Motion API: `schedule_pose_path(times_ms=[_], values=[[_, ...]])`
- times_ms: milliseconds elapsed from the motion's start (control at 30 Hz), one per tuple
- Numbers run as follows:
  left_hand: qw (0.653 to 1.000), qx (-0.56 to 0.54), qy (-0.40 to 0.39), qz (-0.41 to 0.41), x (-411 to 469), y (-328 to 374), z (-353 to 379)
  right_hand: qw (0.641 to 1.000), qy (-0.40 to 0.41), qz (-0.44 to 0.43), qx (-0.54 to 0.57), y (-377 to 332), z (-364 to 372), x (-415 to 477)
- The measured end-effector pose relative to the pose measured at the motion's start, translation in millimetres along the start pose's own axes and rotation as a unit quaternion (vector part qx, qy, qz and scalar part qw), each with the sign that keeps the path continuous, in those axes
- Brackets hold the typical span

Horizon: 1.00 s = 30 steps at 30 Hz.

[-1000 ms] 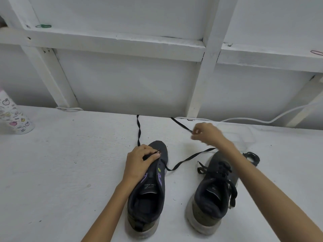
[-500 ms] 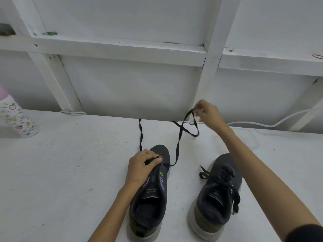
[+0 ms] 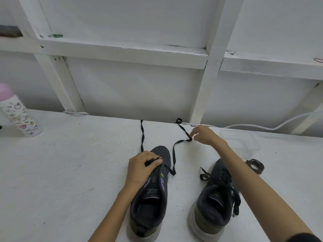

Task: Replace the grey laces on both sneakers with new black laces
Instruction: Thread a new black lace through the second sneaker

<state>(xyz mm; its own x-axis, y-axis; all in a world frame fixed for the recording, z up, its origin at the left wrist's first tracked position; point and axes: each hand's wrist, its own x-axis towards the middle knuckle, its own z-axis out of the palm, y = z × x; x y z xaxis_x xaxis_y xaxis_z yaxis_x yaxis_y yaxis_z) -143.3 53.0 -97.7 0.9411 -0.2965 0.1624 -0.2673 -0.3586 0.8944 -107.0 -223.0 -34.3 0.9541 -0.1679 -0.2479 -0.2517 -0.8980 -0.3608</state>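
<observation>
Tabletop (image 3: 70,172), white, carries both sneakers, heels toward you. The right-hand sneaker (image 3: 209,198) already wears black lacing; the left-hand sneaker (image 3: 150,206) is barely begun. Your left hand (image 3: 143,165) curls over its toe end and grips it, thumb pressing where the lacing starts. Your right hand (image 3: 204,135) sits beyond that shoe and to its right, nipped on the black lace (image 3: 173,154). That strand leaves the shoe's right side, runs away from you, bends right into your pinch, and its tail trails to the tabletop's far edge. The other strand lies straight ahead of your left hand. Next, I judge, your right hand must carry its strand back leftward over the left-hand sneaker.
</observation>
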Motion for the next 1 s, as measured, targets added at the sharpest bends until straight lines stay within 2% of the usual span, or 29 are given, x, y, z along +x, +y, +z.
schedule_pose_path(times_ms=[100, 200, 300, 433, 633, 767, 900, 1000], values=[[1.000, -0.021, 0.002, -0.017, -0.2, 0.7, -0.9, 0.994, -0.033, -0.030, 0.098, -13.5, 1.4, -10.0], [0.999, -0.043, -0.005, -0.029, 0.3, 2.8, -2.0, 0.967, -0.092, -0.110, 0.213, -40.9, 3.4, -32.4], [0.998, -0.045, -0.006, -0.037, 1.1, 4.4, -3.3, 0.944, -0.125, -0.195, 0.234, -67.4, 13.9, -54.2], [0.999, -0.029, -0.010, -0.039, 1.5, 5.7, -4.0, 0.957, -0.050, -0.222, 0.179, -82.7, 41.1, -61.9], [0.998, -0.048, -0.014, -0.038, -0.3, 5.0, -5.5, 0.952, 0.028, -0.199, 0.230, -90.5, 54.7, -68.3], [0.997, -0.069, -0.015, -0.006, -1.0, 11.3, -6.3, 0.960, 0.044, -0.208, 0.180, -94.6, 54.1, -69.6], [0.990, -0.106, -0.087, -0.027, 6.2, 20.9, -4.5, 0.961, 0.078, -0.240, 0.116, -94.4, 57.5, -68.0], [0.992, -0.086, -0.086, -0.029, 8.0, 23.9, 2.5, 0.955, 0.107, -0.259, 0.093, -91.7, 61.4, -67.2]])
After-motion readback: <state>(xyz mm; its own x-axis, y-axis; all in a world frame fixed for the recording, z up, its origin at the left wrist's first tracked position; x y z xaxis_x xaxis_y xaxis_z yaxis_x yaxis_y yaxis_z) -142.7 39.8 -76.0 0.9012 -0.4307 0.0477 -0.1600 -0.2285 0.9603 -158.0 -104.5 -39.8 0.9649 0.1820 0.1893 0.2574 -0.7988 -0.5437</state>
